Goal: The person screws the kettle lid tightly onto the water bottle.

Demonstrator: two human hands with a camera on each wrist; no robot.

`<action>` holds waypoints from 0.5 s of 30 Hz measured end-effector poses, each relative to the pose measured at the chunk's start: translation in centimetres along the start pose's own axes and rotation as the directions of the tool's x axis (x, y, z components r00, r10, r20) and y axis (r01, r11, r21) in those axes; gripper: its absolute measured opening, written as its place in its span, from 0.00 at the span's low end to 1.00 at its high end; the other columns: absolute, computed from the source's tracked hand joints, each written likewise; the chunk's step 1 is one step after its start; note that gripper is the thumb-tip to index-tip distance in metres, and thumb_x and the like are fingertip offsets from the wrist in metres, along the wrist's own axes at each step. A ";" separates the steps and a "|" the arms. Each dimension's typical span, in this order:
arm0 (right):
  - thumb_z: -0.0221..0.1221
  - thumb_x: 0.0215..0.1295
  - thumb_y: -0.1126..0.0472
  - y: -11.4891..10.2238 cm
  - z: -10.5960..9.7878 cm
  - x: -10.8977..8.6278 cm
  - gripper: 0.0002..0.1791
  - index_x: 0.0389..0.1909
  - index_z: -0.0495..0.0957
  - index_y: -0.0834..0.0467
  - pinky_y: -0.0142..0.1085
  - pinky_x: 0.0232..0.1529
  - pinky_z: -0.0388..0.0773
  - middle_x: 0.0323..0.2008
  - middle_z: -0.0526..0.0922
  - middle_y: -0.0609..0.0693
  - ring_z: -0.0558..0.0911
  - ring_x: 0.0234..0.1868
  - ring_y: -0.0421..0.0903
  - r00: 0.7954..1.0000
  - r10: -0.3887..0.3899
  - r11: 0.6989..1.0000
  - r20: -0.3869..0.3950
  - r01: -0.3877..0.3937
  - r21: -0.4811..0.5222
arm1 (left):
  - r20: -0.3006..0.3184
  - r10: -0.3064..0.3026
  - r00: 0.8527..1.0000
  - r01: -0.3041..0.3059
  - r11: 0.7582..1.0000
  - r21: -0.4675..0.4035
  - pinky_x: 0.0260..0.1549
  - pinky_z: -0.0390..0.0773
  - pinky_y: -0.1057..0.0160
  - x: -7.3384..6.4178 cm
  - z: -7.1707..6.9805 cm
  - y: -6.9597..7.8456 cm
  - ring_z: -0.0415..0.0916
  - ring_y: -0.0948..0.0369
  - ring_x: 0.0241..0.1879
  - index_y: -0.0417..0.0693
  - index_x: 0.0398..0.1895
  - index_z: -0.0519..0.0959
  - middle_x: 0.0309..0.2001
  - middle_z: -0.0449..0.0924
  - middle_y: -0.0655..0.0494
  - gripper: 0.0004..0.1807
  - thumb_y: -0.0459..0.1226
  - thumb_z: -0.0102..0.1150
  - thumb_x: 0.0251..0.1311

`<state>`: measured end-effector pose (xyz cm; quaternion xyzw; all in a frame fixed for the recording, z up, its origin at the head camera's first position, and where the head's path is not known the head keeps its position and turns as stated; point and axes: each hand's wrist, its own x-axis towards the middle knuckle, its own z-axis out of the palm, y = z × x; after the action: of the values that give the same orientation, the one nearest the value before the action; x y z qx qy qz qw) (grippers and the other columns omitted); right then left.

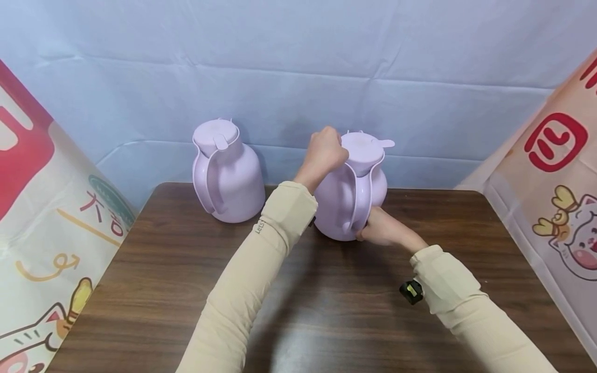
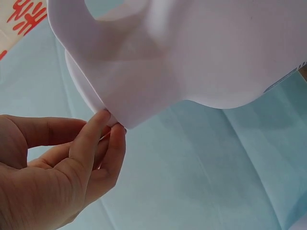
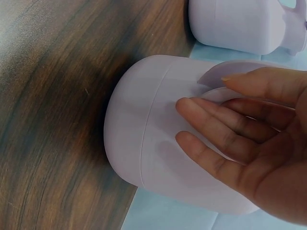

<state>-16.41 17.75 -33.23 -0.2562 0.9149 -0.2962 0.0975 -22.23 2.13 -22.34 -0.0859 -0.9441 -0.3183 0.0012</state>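
Observation:
A lavender thermal jug (image 1: 328, 207) stands upright on the right of the table's back part, its handle (image 1: 361, 202) facing me. Its round lid (image 1: 363, 148) has a tab that points right, off to the side of the handle. With thumb and fingertips, my left hand (image 1: 328, 150) pinches the lid's edge at the jug's top; the left wrist view shows this grip closely. My right hand (image 3: 249, 129) is low by the handle's bottom end. Its fingers lie loosely extended along the jug body, the thumb beside the handle.
A matching lavender jug (image 1: 240, 181) stands to the left, its lid tab above its handle. Both jugs are near the back edge of the brown wooden table (image 1: 163, 290). A pale blue cloth (image 1: 280, 93) hangs behind, with printed sheets (image 1: 536, 207) at both sides.

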 end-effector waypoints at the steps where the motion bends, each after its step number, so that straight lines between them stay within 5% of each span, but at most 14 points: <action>1: 0.56 0.34 0.76 0.0 0.0 0.0 0.16 0.30 0.70 0.65 0.40 0.33 0.67 0.26 0.73 0.51 0.71 0.30 0.49 1.000 0.000 1.000 -0.002 0.000 0.000 | 0.000 0.002 1.000 -0.002 1.000 0.002 0.15 0.50 0.70 0.0 0.0 0.0 0.48 0.62 0.21 0.48 0.09 0.54 0.12 0.46 0.59 0.17 0.26 0.47 0.43; 15: 0.56 0.34 0.76 0.1 0.1 -0.1 0.16 0.31 0.71 0.66 0.41 0.34 0.67 0.27 0.74 0.53 0.71 0.31 0.50 1.000 0.000 1.000 -0.010 0.000 -0.008 | 0.013 -0.008 1.000 0.008 1.000 -0.019 0.15 0.50 0.70 0.6 -0.1 -0.2 0.51 0.61 0.24 0.48 0.09 0.54 0.12 0.46 0.59 0.17 0.27 0.47 0.45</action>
<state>-16.37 17.80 -33.34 -0.2550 0.9167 -0.2936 0.0920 -22.89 2.07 -22.36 -0.0843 -0.9414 -0.3265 -0.0070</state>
